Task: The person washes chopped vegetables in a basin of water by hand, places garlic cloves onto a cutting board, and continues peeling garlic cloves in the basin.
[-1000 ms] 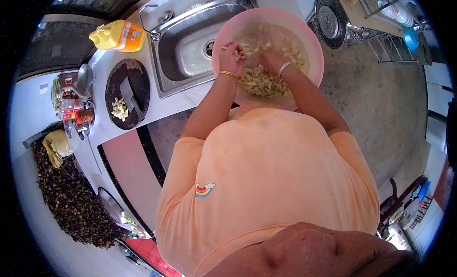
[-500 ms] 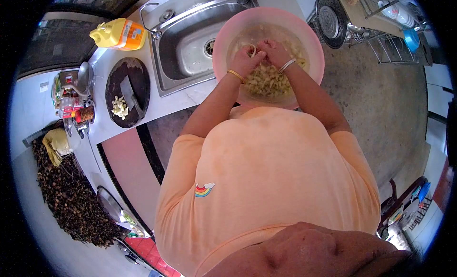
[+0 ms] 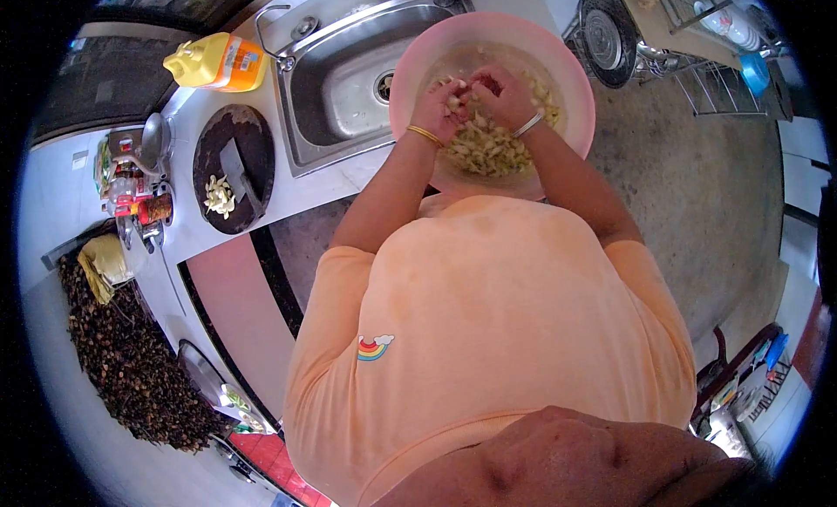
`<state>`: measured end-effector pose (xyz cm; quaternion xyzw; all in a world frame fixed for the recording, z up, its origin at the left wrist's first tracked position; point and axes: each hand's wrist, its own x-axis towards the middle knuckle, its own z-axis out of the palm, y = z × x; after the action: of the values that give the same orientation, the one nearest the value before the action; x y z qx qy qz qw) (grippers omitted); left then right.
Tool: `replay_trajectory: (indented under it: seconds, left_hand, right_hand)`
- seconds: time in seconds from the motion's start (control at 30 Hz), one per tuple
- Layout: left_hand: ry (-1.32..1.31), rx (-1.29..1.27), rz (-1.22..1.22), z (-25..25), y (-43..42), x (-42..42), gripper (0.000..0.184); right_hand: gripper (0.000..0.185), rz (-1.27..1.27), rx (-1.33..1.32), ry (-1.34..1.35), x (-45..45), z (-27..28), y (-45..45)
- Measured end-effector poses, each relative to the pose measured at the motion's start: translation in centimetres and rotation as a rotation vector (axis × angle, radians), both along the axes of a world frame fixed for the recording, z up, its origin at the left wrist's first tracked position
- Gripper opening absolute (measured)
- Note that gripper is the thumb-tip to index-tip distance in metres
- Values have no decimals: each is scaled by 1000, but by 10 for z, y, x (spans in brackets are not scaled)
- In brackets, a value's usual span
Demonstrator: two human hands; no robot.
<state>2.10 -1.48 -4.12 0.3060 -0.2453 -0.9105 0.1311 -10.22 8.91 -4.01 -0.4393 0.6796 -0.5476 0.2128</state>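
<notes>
A large pink basin (image 3: 579,115) holds water and many pale yellow-green chopped vegetable pieces (image 3: 488,148), whose exact kind I cannot make out. Both hands are inside it, close together near its middle. My left hand (image 3: 438,112), with a gold bangle at the wrist, is curled palm-up around a few of the pale pieces. Beside it, my right hand (image 3: 507,94), wearing a silver bangle, has its fingers bent inward. Whatever lies within those right fingers is too small or hidden to name.
Left of the basin is a steel sink (image 3: 336,106). On the counter are a round dark chopping board (image 3: 209,149) with a cleaver (image 3: 237,171) and pale slices (image 3: 220,197), and a yellow jug (image 3: 218,62). A rack (image 3: 724,88) stands at the right.
My left hand has turned its palm upward and moved slightly left, showing pale pieces in its fingers. My right hand has rolled a little, fingers still curled. More pieces show below the hands.
</notes>
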Motion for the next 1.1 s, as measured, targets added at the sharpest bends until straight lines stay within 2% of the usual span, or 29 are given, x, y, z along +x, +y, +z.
replay_trajectory:
  seconds: [0.1, 0.23, 0.4, 0.63, 0.73, 0.8, 0.93, 1.0, 1.03, 1.1]
  left_hand:
    - [-52, -39, 73, -4, 2, 0, 11]
    - [-26, -57, 73, -4, 1, 0, 11]
    - [-47, -60, 63, 2, 4, -1, 11]
    - [-180, -264, 2, 1, 4, -3, 14]
    - [-183, -318, -16, 2, 7, -3, 14]
    - [-166, -332, -27, 6, 8, -2, 14]
    - [-23, -64, 82, 12, 6, -2, 14]
    - [23, 20, 140, 10, 2, 0, 15]
    - [88, 85, 183, 7, -2, 2, 14]
    - [154, 158, 220, 3, -6, 5, 14]
  right_hand:
    - [15, 86, 89, 67, 5, 11, 4]
    - [15, 67, 57, 47, 8, 9, 2]
    - [18, 70, 99, 148, 4, 10, 2]
    - [20, 51, 106, 244, 1, 11, 3]
    - [21, 68, 238, 204, -1, 11, 3]
    - [22, -19, 220, -65, -1, 5, 0]
    - [24, -192, 86, -95, -14, -13, -5]
    - [27, -405, 177, 88, -27, -21, -5]
    - [27, -407, 178, 88, -30, -21, -5]
    - [32, -403, 469, 183, -39, -16, -1]
